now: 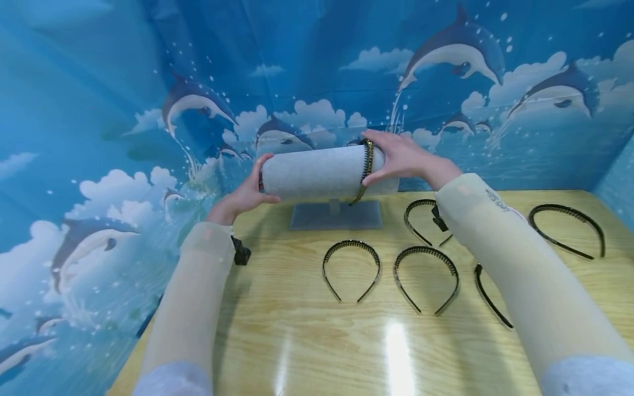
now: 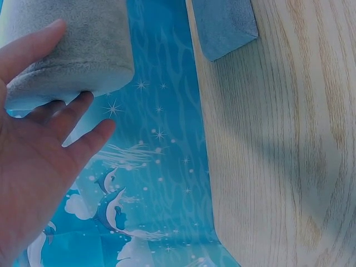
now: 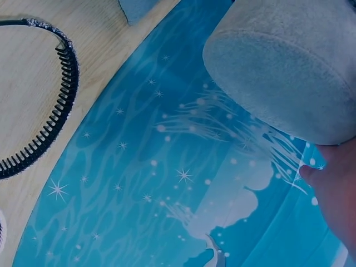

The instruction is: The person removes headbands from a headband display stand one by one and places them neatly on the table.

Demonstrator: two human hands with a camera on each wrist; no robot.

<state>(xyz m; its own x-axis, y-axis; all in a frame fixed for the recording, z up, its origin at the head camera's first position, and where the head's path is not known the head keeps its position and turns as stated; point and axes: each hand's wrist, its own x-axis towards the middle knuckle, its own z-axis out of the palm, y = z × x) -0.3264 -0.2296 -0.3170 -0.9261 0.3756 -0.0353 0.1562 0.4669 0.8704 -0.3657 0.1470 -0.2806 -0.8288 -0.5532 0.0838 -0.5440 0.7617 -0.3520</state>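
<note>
A grey padded roll on a flat base, a headband display stand (image 1: 317, 171), stands at the back of the table. Around the right part of its roll sits a dark, gold-glinting toothed headband (image 1: 367, 165). My right hand (image 1: 398, 157) holds this headband, fingers at the top and thumb on its front side; in the right wrist view only part of the hand (image 3: 336, 183) shows, beside the roll's end. At the roll's left end, my left hand (image 1: 247, 187) steadies the stand between thumb and fingers. The left wrist view shows the thumb (image 2: 39, 47) along the padding and some fingers spread off it.
Several black toothed headbands lie on the wooden table: one in front of the stand (image 1: 351, 245), one beside it (image 1: 426, 250), one at the far right (image 1: 567, 209), others partly behind my right arm. A blue dolphin-print sheet (image 1: 307, 66) hangs close behind the stand.
</note>
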